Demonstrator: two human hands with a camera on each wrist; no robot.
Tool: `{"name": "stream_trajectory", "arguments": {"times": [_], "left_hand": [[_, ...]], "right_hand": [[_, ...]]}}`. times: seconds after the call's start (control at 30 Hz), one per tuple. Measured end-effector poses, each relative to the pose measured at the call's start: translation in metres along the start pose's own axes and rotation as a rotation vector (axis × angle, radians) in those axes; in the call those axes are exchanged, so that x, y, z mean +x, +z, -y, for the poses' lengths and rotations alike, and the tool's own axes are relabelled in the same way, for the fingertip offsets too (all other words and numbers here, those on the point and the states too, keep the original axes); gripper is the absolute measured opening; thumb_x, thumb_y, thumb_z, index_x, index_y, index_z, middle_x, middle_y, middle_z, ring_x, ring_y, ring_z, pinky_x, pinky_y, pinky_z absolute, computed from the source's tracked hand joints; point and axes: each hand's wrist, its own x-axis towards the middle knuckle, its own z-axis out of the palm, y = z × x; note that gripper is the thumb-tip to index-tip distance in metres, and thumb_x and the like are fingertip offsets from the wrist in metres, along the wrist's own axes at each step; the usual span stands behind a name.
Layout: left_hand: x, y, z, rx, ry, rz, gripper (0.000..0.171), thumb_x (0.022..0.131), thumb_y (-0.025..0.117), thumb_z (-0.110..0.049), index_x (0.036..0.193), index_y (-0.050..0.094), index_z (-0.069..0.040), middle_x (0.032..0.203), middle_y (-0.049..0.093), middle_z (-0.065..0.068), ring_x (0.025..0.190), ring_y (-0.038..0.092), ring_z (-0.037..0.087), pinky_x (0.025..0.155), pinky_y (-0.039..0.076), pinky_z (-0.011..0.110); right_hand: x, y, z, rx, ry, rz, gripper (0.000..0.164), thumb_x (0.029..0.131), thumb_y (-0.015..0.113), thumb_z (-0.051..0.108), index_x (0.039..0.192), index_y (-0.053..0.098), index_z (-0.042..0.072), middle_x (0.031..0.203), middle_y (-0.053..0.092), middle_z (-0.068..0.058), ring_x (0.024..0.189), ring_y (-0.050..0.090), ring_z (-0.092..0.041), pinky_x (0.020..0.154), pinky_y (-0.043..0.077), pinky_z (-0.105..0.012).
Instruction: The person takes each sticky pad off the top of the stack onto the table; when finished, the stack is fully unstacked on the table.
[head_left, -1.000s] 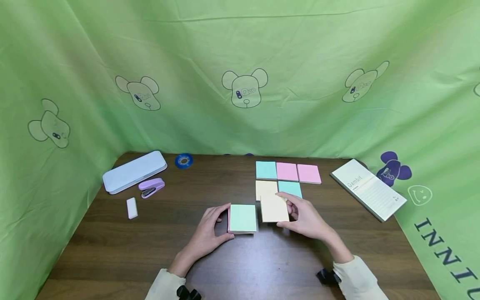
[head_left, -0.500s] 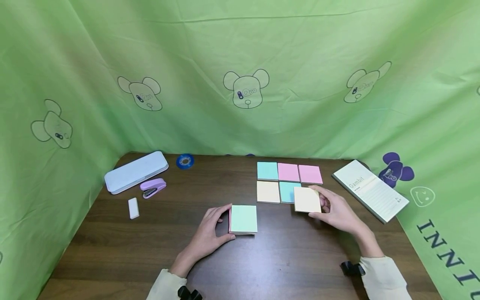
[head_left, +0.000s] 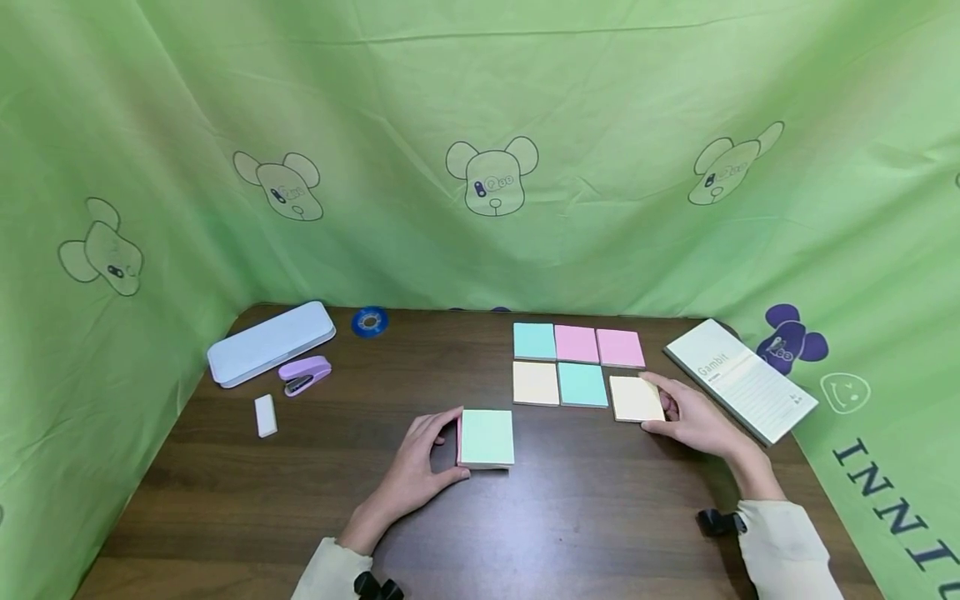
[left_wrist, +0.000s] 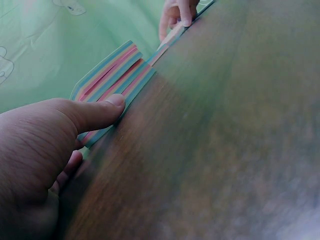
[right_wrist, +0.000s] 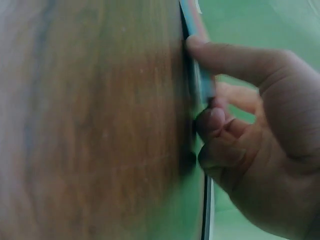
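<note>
My left hand [head_left: 412, 462] grips a stack of sticky note pads [head_left: 486, 437] at its left side, thumb in front and fingers behind. The top pad is mint green; the left wrist view shows striped layers of the stack [left_wrist: 112, 75] beside the thumb. Over on the right, my right hand [head_left: 692, 417] pinches a cream sticky note pad [head_left: 637, 400] by its right edge. That pad is low over the table, just right of a blue pad [head_left: 582, 385]; whether it touches the table I cannot tell. Blurred pad edges [right_wrist: 204, 82] show beside the right thumb.
Behind lie a cream pad [head_left: 536, 383], another blue pad [head_left: 534, 341] and two pink pads [head_left: 575, 343], laid in rows. A notebook [head_left: 740, 379] is at right. To the left are a pale blue case [head_left: 272, 343], purple stapler [head_left: 305, 374], white eraser [head_left: 265, 416] and blue tape roll [head_left: 370, 322].
My right hand has carried the cream pad rightward from beside the stack, past the blue pad, and lowered it to the end of the front row. The left hand stays at the stack.
</note>
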Motion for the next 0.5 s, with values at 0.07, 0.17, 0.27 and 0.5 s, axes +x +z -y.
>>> {"name": "stream_trajectory", "arguments": {"times": [0.07, 0.17, 0.27, 0.5], "left_hand": [[0.0, 0.0, 0.0, 0.007, -0.002, 0.0, 0.092, 0.084, 0.1, -0.016, 0.164, 0.054, -0.016, 0.155, 0.063, 0.001, 0.136, 0.053, 0.025, 0.105, 0.056, 0.038], [0.0, -0.001, -0.001, 0.014, -0.009, 0.006, 0.092, 0.085, 0.1, -0.018, 0.164, 0.054, -0.018, 0.155, 0.063, 0.001, 0.136, 0.053, 0.025, 0.105, 0.056, 0.039], [0.0, -0.001, -0.001, 0.016, -0.014, 0.013, 0.092, 0.086, 0.099, -0.019, 0.165, 0.053, -0.018, 0.156, 0.062, 0.001, 0.137, 0.053, 0.025, 0.106, 0.056, 0.04], [-0.001, -0.001, -0.001, 0.009, -0.012, 0.008, 0.092, 0.084, 0.1, -0.016, 0.164, 0.054, -0.017, 0.155, 0.063, 0.001, 0.136, 0.053, 0.025, 0.106, 0.056, 0.038]], "right_hand": [[0.001, 0.001, 0.0, -0.027, 0.011, 0.006, 0.082, 0.086, 0.093, 0.003, 0.155, 0.051, -0.01, 0.085, 0.054, 0.001, 0.067, 0.042, -0.002, 0.058, 0.036, -0.023], [0.003, 0.002, 0.002, -0.057, 0.035, 0.0, 0.08, 0.088, 0.092, 0.004, 0.156, 0.052, -0.007, 0.085, 0.057, 0.002, 0.066, 0.042, -0.001, 0.058, 0.036, -0.023], [0.003, 0.003, 0.0, -0.079, 0.02, -0.007, 0.075, 0.089, 0.091, 0.005, 0.154, 0.055, -0.006, 0.084, 0.057, 0.002, 0.067, 0.041, -0.001, 0.058, 0.035, -0.024], [0.002, 0.011, -0.021, -0.066, -0.084, -0.077, 0.072, 0.087, 0.09, 0.006, 0.153, 0.063, 0.004, 0.082, 0.052, 0.006, 0.07, 0.043, -0.003, 0.058, 0.034, -0.024]]}}
